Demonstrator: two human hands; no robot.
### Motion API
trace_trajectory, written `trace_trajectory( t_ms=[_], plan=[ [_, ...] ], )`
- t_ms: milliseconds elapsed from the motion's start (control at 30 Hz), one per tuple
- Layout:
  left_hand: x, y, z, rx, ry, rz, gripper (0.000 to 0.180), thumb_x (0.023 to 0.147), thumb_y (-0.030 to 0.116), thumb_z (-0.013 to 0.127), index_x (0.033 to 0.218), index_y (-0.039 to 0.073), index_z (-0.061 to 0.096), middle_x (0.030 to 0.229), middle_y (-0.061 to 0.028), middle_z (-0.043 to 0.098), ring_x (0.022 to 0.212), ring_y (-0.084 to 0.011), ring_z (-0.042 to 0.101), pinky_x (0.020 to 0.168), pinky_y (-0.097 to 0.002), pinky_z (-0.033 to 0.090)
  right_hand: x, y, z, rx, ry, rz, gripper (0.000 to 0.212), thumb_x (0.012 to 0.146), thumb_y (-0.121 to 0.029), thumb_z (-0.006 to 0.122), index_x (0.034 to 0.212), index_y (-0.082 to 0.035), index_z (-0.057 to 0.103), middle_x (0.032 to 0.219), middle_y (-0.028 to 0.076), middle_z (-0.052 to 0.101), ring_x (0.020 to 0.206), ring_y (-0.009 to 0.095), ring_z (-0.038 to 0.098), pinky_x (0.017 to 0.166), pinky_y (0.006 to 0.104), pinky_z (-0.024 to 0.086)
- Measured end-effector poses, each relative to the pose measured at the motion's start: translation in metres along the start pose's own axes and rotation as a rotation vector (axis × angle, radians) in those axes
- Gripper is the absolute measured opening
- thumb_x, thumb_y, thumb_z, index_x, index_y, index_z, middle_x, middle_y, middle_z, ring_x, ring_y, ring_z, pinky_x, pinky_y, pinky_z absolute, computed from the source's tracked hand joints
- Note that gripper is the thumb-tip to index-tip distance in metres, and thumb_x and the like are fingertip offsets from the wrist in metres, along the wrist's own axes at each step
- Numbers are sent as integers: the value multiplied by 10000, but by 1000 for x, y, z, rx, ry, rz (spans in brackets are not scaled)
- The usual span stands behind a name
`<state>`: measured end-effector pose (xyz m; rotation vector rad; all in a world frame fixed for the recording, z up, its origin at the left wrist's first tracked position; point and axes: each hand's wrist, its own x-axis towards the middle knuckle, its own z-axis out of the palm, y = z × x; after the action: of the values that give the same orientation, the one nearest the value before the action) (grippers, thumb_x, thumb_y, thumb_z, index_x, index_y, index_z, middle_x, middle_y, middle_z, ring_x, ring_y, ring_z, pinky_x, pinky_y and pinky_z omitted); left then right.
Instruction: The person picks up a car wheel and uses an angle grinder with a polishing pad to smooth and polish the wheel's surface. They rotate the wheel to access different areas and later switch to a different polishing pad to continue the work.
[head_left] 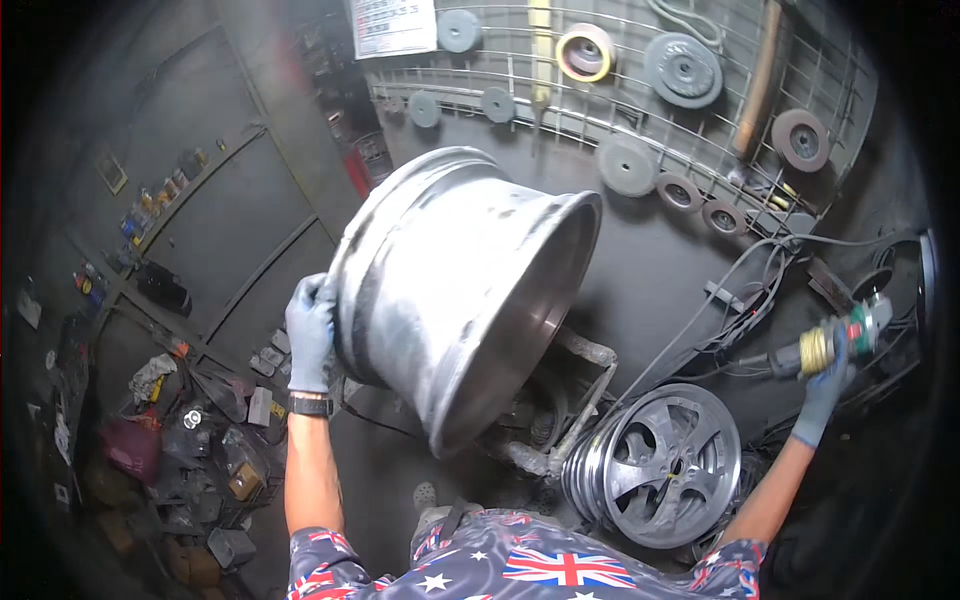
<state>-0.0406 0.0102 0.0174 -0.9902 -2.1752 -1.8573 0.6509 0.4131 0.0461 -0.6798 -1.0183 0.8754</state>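
Observation:
A large bare-metal wheel rim [440,270] is tilted in front of me, its barrel toward me and one open end facing lower right. My left hand [312,335], in a grey glove, is closed on the rim's left edge. Far to the right, my gloved right hand [828,385] is wrapped round an angle grinder [835,340], with yellow wrapping on its body and a green and red section nearer its head. The grinder is well apart from the rim. What supports the rim underneath is mostly hidden behind it.
A spoked alloy wheel [672,465] stands low at right, beside a bent metal stand [590,400]. Grinding discs [683,68] hang on a wire grid [630,25] at the back. Grey cables [690,300] trail near the grinder. Boxes and bags [200,470] clutter the left floor.

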Motion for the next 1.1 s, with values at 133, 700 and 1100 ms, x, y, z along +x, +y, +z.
trace_trajectory(
  t_ms=[133,700,1100],
  plan=[
    [15,15,-10,10,-151,-51,227,983,214,714,993,-12,707,893,-35,711,824,-89,597,757,-267,500,-128,-58,39,24,-59,10,459,975,-139,654,1363,86,555,1249,173,662,1101,273,668,976,417,560],
    [83,-2,11,-597,-496,-150,181,980,189,737,971,10,763,808,43,683,702,-21,527,628,-215,444,-544,-141,133,93,-11,249,590,958,-270,622,1431,54,481,1311,176,603,1198,289,604,1074,456,475],
    [-132,29,-111,-498,-920,383,797,817,234,850,1448,-2,424,1326,-214,564,1252,-340,562,1083,-410,434,-558,-93,237,350,-280,595,562,977,-473,635,1312,-31,542,1076,124,636,936,263,662,865,430,556]
  ],
)
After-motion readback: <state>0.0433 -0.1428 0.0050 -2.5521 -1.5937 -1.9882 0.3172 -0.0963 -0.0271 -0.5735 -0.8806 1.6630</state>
